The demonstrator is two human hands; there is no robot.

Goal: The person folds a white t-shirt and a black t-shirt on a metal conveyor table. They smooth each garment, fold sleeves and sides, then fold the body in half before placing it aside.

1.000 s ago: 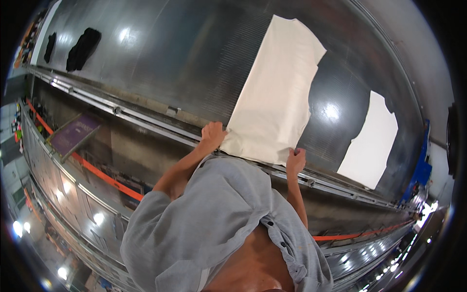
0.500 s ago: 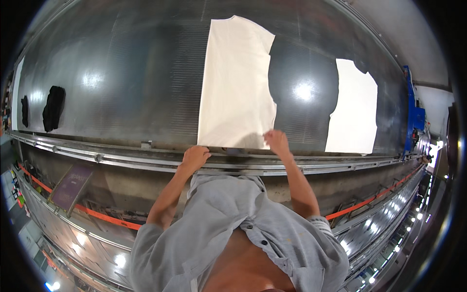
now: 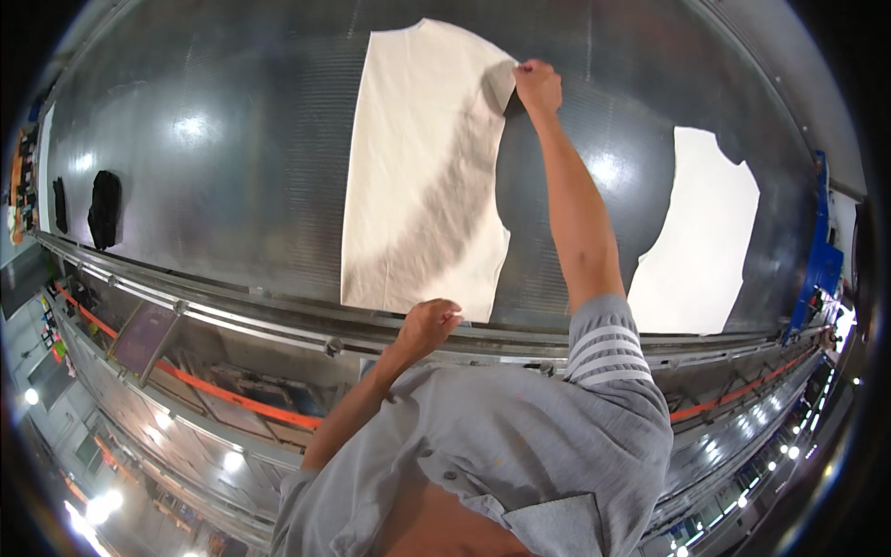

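A cream cut fabric piece (image 3: 408,176), shaped like half a garment body, lies flat on the dark metal table (image 3: 251,176) in front of me. At its far right corner, my right hand (image 3: 540,88) is closed in a pinch on the fabric, arm stretched out. A shadow of that arm falls across the cloth. My left hand (image 3: 429,327) is at the near edge of the piece, its fingers curled together and overlapping the hem; what lies between the fingertips is hidden.
A second white cut fabric piece (image 3: 701,237) lies farther right on the table. Two black items (image 3: 105,209) rest at the far left. A metal rail (image 3: 223,306) runs along the near edge, and a blue fixture (image 3: 821,265) stands at the right end.
My right hand has moved from the near right corner up to the far right corner of the cream piece. My left hand has shifted right along the near edge. The view has turned slightly.
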